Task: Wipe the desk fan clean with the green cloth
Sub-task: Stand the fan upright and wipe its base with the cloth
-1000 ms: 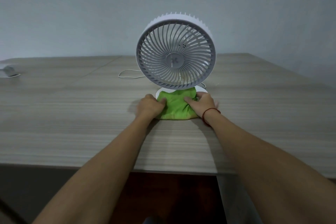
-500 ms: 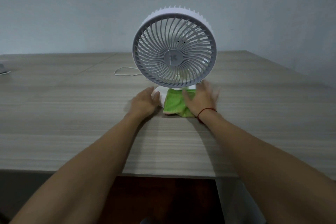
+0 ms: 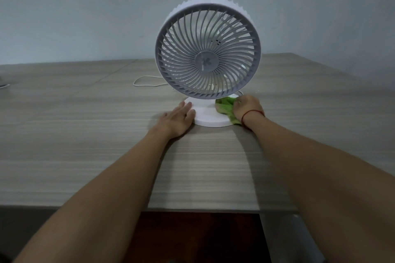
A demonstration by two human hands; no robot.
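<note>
A white desk fan (image 3: 207, 51) with a grey spiral grille stands upright on the wooden desk, its round white base (image 3: 208, 115) facing me. My left hand (image 3: 177, 118) lies flat on the desk with straight fingers touching the base's left edge. My right hand (image 3: 248, 108), with a red string at the wrist, grips the bunched green cloth (image 3: 226, 107) against the right side of the base, under the grille's lower right rim. Part of the cloth is hidden beneath that hand.
The fan's white cable (image 3: 145, 83) loops on the wooden desk (image 3: 85, 134) behind the fan to the left. A small pale object (image 3: 3, 85) sits at the far left edge. The desk's front edge runs low in view, and a plain wall rises behind.
The cloth has moved from the front of the base round to its right side with my right hand. My left hand has let go of the cloth and flattened against the base's left edge.
</note>
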